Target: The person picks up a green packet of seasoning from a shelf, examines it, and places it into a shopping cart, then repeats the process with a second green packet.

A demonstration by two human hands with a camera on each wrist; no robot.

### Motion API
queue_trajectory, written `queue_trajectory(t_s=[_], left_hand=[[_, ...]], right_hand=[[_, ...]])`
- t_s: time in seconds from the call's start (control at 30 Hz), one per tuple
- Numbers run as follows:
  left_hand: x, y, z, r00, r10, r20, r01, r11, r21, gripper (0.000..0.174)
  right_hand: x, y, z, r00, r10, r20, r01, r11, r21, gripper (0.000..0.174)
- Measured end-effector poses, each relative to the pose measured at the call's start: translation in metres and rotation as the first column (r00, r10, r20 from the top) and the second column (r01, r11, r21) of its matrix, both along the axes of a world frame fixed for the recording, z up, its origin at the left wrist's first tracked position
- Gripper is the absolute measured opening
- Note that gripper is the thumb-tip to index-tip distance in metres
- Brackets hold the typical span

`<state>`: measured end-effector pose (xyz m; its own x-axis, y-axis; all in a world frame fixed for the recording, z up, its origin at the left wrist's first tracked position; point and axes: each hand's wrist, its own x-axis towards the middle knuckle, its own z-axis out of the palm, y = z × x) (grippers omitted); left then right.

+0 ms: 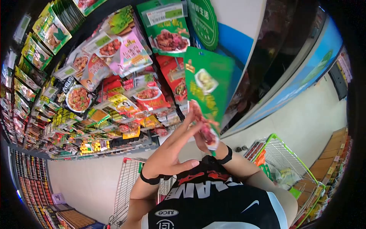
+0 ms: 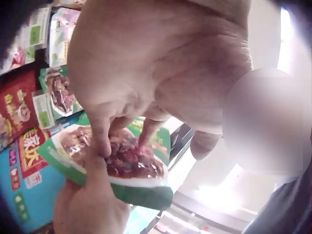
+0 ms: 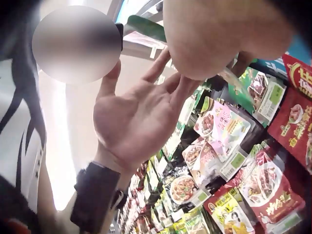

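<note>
In the head view a flat green food packet (image 1: 211,86) stands tilted in front of the shelf, with a white bowl pictured near its top. The right hand (image 1: 201,142) grips its lower end, partly hidden behind it. In the left wrist view the right thumb (image 2: 92,170) presses on the printed picture of a dark meat dish. The left hand (image 1: 167,152) reaches in from the left with extended fingers, whose tips lie against the packet's face. Its thumb points away from the packet. The right wrist view shows the left palm (image 3: 139,119) spread beside the right hand (image 3: 214,34).
A shelf of hanging food packets (image 1: 126,57) fills the left, with a similar green packet (image 1: 167,34) hanging behind. At right stands a shopping cart (image 1: 289,156) with goods inside. Another cart (image 1: 124,191) is at lower left. A blue-edged display unit (image 1: 282,99) curves along the right.
</note>
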<state>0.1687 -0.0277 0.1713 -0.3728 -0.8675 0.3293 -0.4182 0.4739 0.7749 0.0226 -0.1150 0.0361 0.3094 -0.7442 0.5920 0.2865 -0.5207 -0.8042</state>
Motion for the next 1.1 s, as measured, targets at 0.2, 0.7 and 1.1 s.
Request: queue_trajectory(t_s=[0.2,0.7,1.1], left_hand=[[0.046,-0.035,0.031,0.994,0.092,0.066,-0.081,0.985,-0.151,0.054],[0.093,-0.161,0.094,0.913,0.127,-0.388,-0.239,0.936,-0.257,0.045],[0.112,-0.186,0.112,0.951,-0.046,-0.305,-0.104,0.884,-0.456,0.062]], right_hand=[[-0.003,-0.018,0.028,0.992,-0.003,0.129,-0.018,0.987,0.162,0.033],[0.044,-0.052,0.046,0.706,0.1,0.701,-0.521,0.743,0.42,0.059],[0.068,-0.075,0.044,0.699,0.029,0.715,-0.454,0.79,0.412,0.058]])
